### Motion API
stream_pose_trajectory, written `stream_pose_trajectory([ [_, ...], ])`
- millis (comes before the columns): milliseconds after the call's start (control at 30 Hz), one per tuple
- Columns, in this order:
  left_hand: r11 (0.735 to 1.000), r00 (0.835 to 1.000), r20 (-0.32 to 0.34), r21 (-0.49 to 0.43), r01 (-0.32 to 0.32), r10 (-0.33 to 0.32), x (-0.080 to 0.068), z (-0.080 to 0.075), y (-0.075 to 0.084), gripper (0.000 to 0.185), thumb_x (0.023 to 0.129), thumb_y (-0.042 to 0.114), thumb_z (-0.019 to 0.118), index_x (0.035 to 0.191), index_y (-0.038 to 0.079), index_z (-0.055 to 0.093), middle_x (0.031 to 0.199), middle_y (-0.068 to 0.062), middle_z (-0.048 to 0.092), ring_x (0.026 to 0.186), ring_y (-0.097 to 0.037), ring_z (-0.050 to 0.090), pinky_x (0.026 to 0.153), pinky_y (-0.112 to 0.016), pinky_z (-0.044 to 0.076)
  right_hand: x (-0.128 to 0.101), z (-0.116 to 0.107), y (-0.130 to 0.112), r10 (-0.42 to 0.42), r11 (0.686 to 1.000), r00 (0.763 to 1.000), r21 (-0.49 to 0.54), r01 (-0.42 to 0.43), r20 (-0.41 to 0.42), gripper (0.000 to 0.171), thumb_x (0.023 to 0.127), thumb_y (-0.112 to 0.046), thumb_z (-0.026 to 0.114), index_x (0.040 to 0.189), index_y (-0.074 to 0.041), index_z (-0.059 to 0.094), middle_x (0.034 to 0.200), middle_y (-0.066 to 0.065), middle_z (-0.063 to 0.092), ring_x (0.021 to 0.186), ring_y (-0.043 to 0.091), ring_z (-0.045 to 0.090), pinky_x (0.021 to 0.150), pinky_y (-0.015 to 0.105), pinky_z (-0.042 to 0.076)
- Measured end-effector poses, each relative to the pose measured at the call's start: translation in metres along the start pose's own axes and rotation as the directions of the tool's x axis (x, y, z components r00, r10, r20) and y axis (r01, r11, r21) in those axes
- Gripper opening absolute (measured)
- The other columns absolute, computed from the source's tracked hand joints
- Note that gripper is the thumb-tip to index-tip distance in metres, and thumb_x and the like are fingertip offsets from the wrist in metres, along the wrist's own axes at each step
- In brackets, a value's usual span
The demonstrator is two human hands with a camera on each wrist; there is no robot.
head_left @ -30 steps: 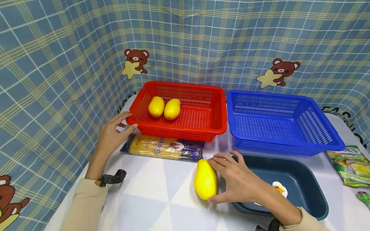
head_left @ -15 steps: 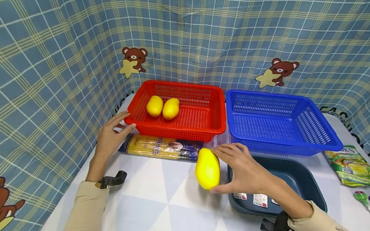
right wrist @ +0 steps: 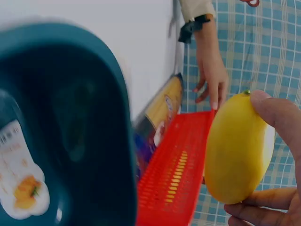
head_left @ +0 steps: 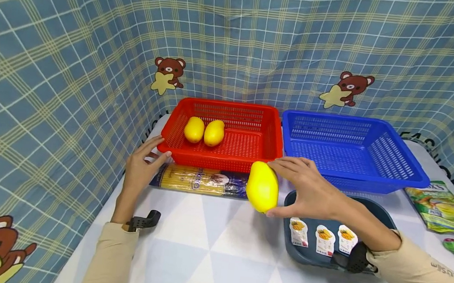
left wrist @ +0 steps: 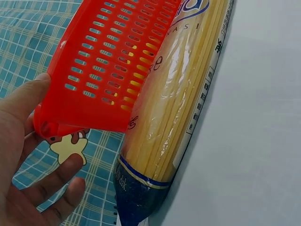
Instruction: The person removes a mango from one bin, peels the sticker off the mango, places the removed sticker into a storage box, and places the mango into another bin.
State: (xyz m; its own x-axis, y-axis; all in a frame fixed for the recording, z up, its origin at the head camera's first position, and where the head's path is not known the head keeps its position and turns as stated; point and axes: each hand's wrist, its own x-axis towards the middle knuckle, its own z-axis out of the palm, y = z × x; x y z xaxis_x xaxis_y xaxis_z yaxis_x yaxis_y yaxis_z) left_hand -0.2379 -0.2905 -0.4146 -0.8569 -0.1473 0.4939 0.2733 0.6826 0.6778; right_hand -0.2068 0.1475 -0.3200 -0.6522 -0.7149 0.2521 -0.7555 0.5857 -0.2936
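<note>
A yellow mango (head_left: 262, 188) is held up between the thumb and fingers of my right hand (head_left: 310, 190), over the table in front of the red basket. The right wrist view shows the thumb at the stem end of the mango (right wrist: 239, 148) and fingertips at the other end. My left hand (head_left: 140, 169) pinches the near left corner of the red plastic basket (head_left: 212, 162). In the left wrist view, its thumb (left wrist: 35, 92) lies on the rim and the lower fingers spread away. Two more mangoes (head_left: 213, 133) lie side by side inside this basket.
A pack of spaghetti (head_left: 190, 179) lies along the red basket's front. A blue basket (head_left: 351, 177) stands to the right. Nearer is a dark teal tray (head_left: 302, 256) with mango-printed packets (head_left: 325, 240). A green food packet (head_left: 440, 205) and lollipops (head_left: 452, 246) lie far right.
My right hand has lifted the mango off the table and carried it forward toward the red basket. The packets in the tray have come into view. My left hand stays at the basket corner.
</note>
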Motion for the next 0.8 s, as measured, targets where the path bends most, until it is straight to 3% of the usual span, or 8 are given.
stream_pose_trajectory([
  [167, 1.000, 1.000, -0.010, -0.018, -0.015, 0.015, -0.002, 0.000, -0.001, 0.052, 0.091, 0.029, 0.076, 0.138, 0.015, 0.062, 0.145, 0.002, 0.055, 0.090, -0.028, 0.066, 0.078, -0.047, 0.057, 0.015, -0.014, 0.008, -0.011, 1.000, 0.999, -0.019, 0.011, -0.036, 0.100, 0.068, -0.064, 0.083, 0.143, -0.005, 0.054, 0.142, 0.012, 0.055, 0.136, 0.034, 0.040, 0.105, 0.064, 0.026],
  [400, 0.999, 0.999, -0.026, -0.040, -0.021, 0.020, -0.002, 0.002, -0.003, 0.051, 0.090, 0.027, 0.077, 0.138, 0.015, 0.063, 0.145, 0.004, 0.055, 0.087, -0.025, 0.066, 0.071, -0.014, 0.051, 0.038, -0.027, 0.015, 0.017, 1.000, 0.999, -0.018, -0.018, -0.037, 0.095, 0.069, -0.055, 0.087, 0.142, -0.004, 0.054, 0.141, 0.013, 0.056, 0.136, 0.035, 0.039, 0.105, 0.064, 0.026],
  [467, 0.999, 0.999, -0.030, -0.049, -0.022, 0.021, -0.002, 0.003, -0.002, 0.051, 0.090, 0.027, 0.077, 0.138, 0.015, 0.063, 0.145, 0.003, 0.055, 0.087, -0.025, 0.066, 0.071, -0.016, 0.052, 0.045, -0.030, 0.016, 0.026, 1.000, 0.999, -0.014, -0.026, -0.033, 0.094, 0.069, -0.052, 0.087, 0.143, -0.004, 0.054, 0.141, 0.014, 0.055, 0.136, 0.036, 0.039, 0.105, 0.065, 0.025],
  [667, 0.999, 0.999, -0.038, -0.041, -0.024, 0.023, -0.002, 0.002, -0.001, 0.051, 0.090, 0.028, 0.077, 0.137, 0.014, 0.063, 0.144, 0.001, 0.055, 0.087, -0.026, 0.066, 0.075, -0.041, 0.058, 0.070, -0.036, 0.020, 0.039, 0.999, 0.999, -0.026, -0.039, -0.006, 0.096, 0.070, -0.053, 0.086, 0.144, -0.003, 0.051, 0.143, 0.017, 0.053, 0.136, 0.038, 0.037, 0.106, 0.067, 0.023],
  [800, 0.999, 0.999, -0.039, -0.033, -0.019, 0.017, -0.002, 0.003, -0.003, 0.051, 0.090, 0.029, 0.077, 0.137, 0.015, 0.063, 0.144, 0.002, 0.055, 0.086, -0.025, 0.066, 0.072, -0.027, 0.055, 0.086, -0.040, 0.026, 0.067, 0.997, 0.998, -0.039, -0.067, 0.016, 0.096, 0.071, -0.053, 0.085, 0.145, -0.003, 0.050, 0.145, 0.017, 0.051, 0.138, 0.037, 0.035, 0.107, 0.066, 0.022],
])
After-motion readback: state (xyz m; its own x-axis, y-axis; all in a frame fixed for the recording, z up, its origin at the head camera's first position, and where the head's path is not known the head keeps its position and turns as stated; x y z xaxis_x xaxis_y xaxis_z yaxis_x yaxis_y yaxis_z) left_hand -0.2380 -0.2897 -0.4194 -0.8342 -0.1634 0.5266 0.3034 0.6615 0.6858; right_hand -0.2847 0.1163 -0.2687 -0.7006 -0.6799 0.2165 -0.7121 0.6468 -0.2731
